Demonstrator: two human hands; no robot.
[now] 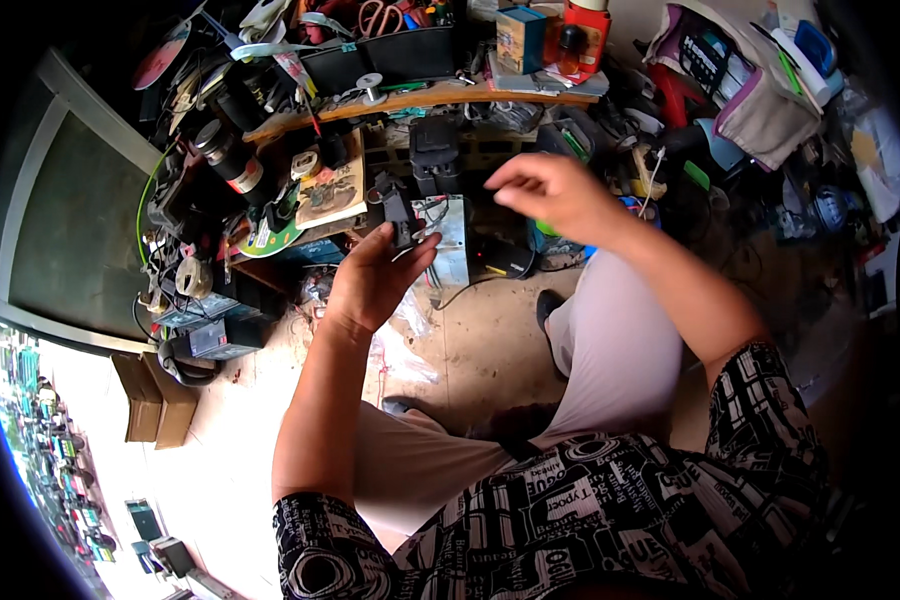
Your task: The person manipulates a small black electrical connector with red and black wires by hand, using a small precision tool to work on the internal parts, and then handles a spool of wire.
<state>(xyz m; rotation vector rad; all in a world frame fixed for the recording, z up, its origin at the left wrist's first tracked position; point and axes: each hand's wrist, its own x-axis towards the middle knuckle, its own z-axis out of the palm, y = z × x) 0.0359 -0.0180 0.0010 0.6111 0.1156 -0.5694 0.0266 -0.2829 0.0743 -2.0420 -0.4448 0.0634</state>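
Note:
My left hand is raised over the low bench, its fingers closed on a small black plastic device with a rounded upper end. What kind of device it is cannot be made out. To the right, my right hand hangs in the air, apart from the device. Its fingers are loosely bent with the tips slightly apart, and nothing shows between them. Just beyond the held device stands a black lidded case. A pale blue-grey box lies behind my left thumb, with thin wires near it.
A wooden shelf carries a wire spool, a black tool bin and boxes. A dark cylinder and a booklet stand left. A bag is at right. Clear plastic and cardboard lie on the floor.

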